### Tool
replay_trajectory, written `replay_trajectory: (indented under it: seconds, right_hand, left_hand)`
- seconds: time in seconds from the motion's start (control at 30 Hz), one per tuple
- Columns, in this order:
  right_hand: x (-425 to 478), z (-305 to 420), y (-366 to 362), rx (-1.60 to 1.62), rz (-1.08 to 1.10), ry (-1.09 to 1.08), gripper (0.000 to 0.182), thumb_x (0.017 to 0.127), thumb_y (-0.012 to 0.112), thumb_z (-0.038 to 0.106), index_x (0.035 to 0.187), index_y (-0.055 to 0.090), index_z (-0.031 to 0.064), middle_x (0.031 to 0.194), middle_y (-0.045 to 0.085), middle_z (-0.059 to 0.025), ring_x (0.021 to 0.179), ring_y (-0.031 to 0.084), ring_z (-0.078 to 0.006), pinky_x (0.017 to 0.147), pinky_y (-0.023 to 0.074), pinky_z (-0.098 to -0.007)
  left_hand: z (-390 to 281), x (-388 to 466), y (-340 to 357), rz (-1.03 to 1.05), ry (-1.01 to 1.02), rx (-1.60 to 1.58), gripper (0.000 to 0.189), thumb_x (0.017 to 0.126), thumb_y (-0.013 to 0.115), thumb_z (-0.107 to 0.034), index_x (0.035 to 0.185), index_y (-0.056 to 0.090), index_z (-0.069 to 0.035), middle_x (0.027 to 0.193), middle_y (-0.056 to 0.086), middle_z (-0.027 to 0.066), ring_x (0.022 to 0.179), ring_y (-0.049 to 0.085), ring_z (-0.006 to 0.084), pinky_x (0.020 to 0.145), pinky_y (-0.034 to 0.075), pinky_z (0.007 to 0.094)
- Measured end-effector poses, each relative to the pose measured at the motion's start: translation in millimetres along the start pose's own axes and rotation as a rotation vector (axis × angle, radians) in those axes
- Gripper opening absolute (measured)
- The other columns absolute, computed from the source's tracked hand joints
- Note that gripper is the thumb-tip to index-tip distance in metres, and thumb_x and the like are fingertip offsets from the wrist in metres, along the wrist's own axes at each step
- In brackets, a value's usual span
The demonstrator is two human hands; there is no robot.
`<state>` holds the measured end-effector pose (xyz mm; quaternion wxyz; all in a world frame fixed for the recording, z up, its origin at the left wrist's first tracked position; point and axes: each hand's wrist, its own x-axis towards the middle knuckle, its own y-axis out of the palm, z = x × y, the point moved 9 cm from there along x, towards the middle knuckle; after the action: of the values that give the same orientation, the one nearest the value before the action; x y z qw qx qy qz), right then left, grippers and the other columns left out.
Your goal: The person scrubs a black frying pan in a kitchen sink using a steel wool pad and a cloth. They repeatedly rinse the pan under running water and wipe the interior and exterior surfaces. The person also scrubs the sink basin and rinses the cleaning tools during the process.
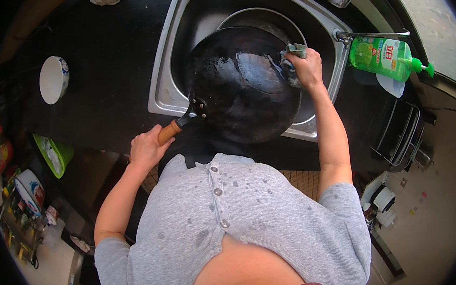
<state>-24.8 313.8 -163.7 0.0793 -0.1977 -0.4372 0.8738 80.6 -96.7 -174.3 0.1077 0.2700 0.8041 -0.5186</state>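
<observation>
A black wok (243,85) is tilted over the stainless steel sink (163,95), its dark, wet-looking outer side facing up. My left hand (147,148) is closed around the wok's wooden handle (169,132), near the counter's front edge. On the right, my right hand (307,68) grips a crumpled grey-green cloth (295,50) against the wok's rim. Behind and partly under the wok, a round metal basin (268,17) lies in the sink, mostly hidden.
Right of the sink, a green dish soap pump bottle (382,56) lies beside a metal faucet or bar (376,34). A black wire rack (398,133) stands at the right. A white bowl (52,80) and a green bin (58,156) are at the left.
</observation>
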Motion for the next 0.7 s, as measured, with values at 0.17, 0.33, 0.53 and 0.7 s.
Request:
replay_trajectory:
  seconds: [0.17,0.33,0.53,0.7]
  right_hand:
    - [3,-77,-25,0.405,-0.387,0.186,0.043,0.070,0.070,0.044,0.087,0.070,0.0034,0.082,0.068,-0.0142,0.077,0.065,-0.0256,0.072,0.0462,-0.0346]
    - [-6,-108,-45,0.007,-0.341,0.399,0.053,0.070,0.071,0.047,0.094,0.067,-0.0006,0.092,0.066,-0.0180,0.091,0.062,-0.0285,0.081,0.0450,-0.0363]
    - [-49,-99,-38,-0.132,-0.287,0.424,0.075,0.075,0.063,0.037,0.134,0.032,0.0011,0.125,0.048,-0.0265,0.115,0.048,-0.0402,0.097,0.0374,-0.0442]
    - [-133,-69,-60,-0.069,-0.593,0.145,0.027,0.079,0.060,0.020,0.104,0.063,0.0127,0.109,0.059,-0.0101,0.103,0.055,-0.0301,0.088,0.0440,-0.0388]
  left_hand:
    - [1,-1,1,-0.009,0.004,0.020,0.033,0.074,0.071,-0.034,0.081,0.053,-0.008,0.063,0.060,0.0149,0.064,0.060,0.0375,0.056,0.048,0.0458]
    - [3,-2,1,-0.032,0.033,0.022,0.034,0.074,0.070,-0.036,0.081,0.052,-0.008,0.065,0.061,0.0151,0.065,0.060,0.0369,0.056,0.047,0.0458]
    - [0,1,-2,-0.037,0.033,0.112,0.036,0.075,0.069,-0.039,0.082,0.053,-0.008,0.066,0.062,0.0156,0.066,0.061,0.0367,0.056,0.047,0.0461]
    - [-3,3,4,-0.015,0.014,0.136,0.040,0.076,0.066,-0.045,0.079,0.053,-0.007,0.066,0.061,0.0174,0.069,0.060,0.0403,0.058,0.046,0.0486]
